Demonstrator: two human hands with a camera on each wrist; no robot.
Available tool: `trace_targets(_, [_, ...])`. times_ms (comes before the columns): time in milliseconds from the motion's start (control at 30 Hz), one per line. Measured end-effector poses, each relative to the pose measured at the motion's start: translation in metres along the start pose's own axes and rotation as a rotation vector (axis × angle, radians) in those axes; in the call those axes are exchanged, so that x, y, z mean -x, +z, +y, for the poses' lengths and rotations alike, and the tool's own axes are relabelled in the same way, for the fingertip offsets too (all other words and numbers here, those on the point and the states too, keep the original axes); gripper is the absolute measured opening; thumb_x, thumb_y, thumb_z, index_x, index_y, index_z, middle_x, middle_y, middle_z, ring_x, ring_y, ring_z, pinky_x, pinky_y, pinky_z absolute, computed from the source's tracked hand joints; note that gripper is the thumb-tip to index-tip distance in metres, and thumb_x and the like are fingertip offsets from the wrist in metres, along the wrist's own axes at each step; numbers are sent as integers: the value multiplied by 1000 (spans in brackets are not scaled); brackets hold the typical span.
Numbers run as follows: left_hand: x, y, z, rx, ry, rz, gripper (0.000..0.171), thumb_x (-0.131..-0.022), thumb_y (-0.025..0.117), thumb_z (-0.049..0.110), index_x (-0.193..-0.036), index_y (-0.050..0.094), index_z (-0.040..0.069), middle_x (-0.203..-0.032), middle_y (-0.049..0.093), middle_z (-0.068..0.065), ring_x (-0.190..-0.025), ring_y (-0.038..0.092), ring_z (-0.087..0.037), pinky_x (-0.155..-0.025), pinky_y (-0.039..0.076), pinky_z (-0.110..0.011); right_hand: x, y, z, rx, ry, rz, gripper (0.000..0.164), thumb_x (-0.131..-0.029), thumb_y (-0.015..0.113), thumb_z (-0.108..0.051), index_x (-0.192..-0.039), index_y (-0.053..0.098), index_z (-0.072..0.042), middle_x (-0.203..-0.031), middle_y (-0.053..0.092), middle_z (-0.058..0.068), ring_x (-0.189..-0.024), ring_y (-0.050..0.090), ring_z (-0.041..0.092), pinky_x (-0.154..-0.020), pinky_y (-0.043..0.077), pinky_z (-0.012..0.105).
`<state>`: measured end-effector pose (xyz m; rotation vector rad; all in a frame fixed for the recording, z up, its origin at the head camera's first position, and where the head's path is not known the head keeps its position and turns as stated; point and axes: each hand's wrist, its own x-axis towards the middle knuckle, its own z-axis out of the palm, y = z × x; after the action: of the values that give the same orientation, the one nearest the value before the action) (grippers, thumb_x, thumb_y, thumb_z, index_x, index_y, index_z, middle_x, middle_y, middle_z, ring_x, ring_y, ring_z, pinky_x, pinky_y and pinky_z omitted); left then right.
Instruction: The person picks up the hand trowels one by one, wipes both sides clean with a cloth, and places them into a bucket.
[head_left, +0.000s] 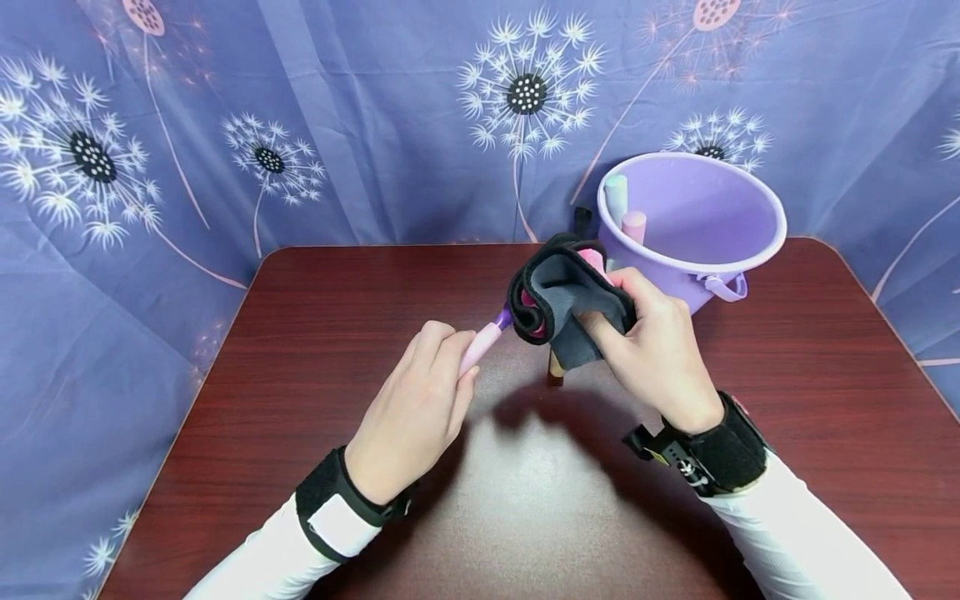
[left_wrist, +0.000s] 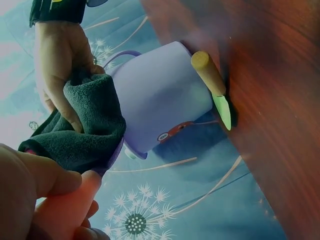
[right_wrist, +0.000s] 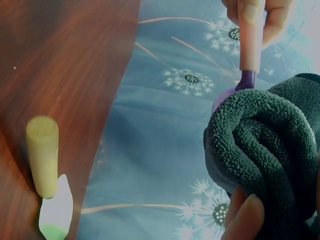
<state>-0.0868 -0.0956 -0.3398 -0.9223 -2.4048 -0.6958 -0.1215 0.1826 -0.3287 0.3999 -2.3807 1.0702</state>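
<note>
Apparently, a wiping step is in hand: a person holds a purple-headed utensil (head_left: pixel 481 346) out over the table, its head largely wrapped in a dark grey cloth (head_left: pixel 573 292) with black edging. The left hand (head_left: pixel 416 387) has its fingers curled firmly round the pale pink handle; the right hand (head_left: pixel 660 354) grasps the cloth, thumb on the near side, folding it about the head. How much of the head lies inside the folds is hidden, though a purple edge (right_wrist: pixel 225 95) shows beside the cloth in the right wrist view. The next move, as far as one can judge, calls for a steady left hold while the cloth is drawn along the head. Below the cloth, a small spreader with a tan handle (left_wrist: pixel 208 74) and pale green blade rests on the table. Behind it stands a lilac bucket (head_left: pixel 705 204), with a mint handle (head_left: pixel 617 198) and a pink handle (head_left: pixel 634 225) rising inside. The table (head_left: pixel 337 292) is reddish-brown, wood-grained, with glare at the near middle. Around its back and sides hangs a blue fabric (head_left: pixel 375 167) printed with white dandelions.
</note>
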Motion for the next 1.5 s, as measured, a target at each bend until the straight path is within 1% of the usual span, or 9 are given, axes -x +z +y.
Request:
trace_targets(133, [0,-2,-1,4,-6,5,24,-102,64,5,-123,62,-5,-107,52,-13,-93,53,-27,-84,51,-37,-2,-3,3,10,-9,23,17,-94,79,-12,-110,72,-9,-75,70,-1,-62,57,14,-60,39,23])
trace_targets(433, [-1,-4,-2,1,-8,22,24,-99,68,3,-121,62,-5,-106,53,-13,-92,54,-27,-83,51,-37,-6,-9,6,26,-7,67,19,-94,81,-15,-108,72,-6,-80,72,3,-71,58,15,-65,39,25])
trace_targets(667, [-2,-7,-1,6,-11,25,24,-99,68,3,-122,63,-4,-106,54,-13,-92,54,-27,-83,52,-37,-8,-15,7,26,32,80,23,-94,82,-19,-111,74,-6,-96,75,7,-81,62,16,-70,40,26])
trace_targets(800, [-2,-8,-1,9,-13,25,24,-99,68,3,-122,63,-4,-105,54,-13,-92,54,-27,-83,52,-37,-9,-17,8,37,40,86,25,-94,82,-21,-112,73,-5,-102,76,10,-86,66,20,-73,41,25])
trace_targets(900, [-2,-9,-1,10,-14,25,23,-100,67,3,-121,63,-4,-105,54,-13,-92,54,-26,-82,52,-37,-10,-18,9,45,36,101,26,-94,83,-23,-112,73,-6,-103,77,10,-88,69,22,-73,41,25])
trace_targets(1067, [-2,-9,-1,10,-15,25,22,-100,67,3,-121,63,-4,-105,54,-12,-91,54,-26,-82,51,-37,-11,-19,10,61,17,123,25,-95,83,-23,-110,73,-5,-96,76,10,-85,68,21,-71,40,27])
trace_targets(1233, [-1,-9,-2,2,-15,19,23,-99,67,3,-121,63,-4,-105,53,-12,-91,54,-26,-82,52,-36,-11,-19,11,84,-33,121,19,-94,80,-13,-109,72,-5,-86,72,8,-77,61,18,-70,39,28])
trace_targets(1400, [-1,-8,-1,-8,-4,10,24,-99,67,3,-121,63,-4,-104,53,-12,-90,54,-27,-81,52,-36,-9,-18,9,95,-93,96,21,-90,77,-3,-110,72,-5,-91,70,6,-78,57,18,-72,38,28])
trace_targets(1500, [0,-7,-1,-9,-3,5,24,-99,68,3,-121,62,-4,-104,52,-12,-90,54,-27,-81,52,-36,-8,-16,8,97,-122,90,23,-88,76,-2,-110,72,-5,-91,68,5,-77,54,17,-71,38,28])
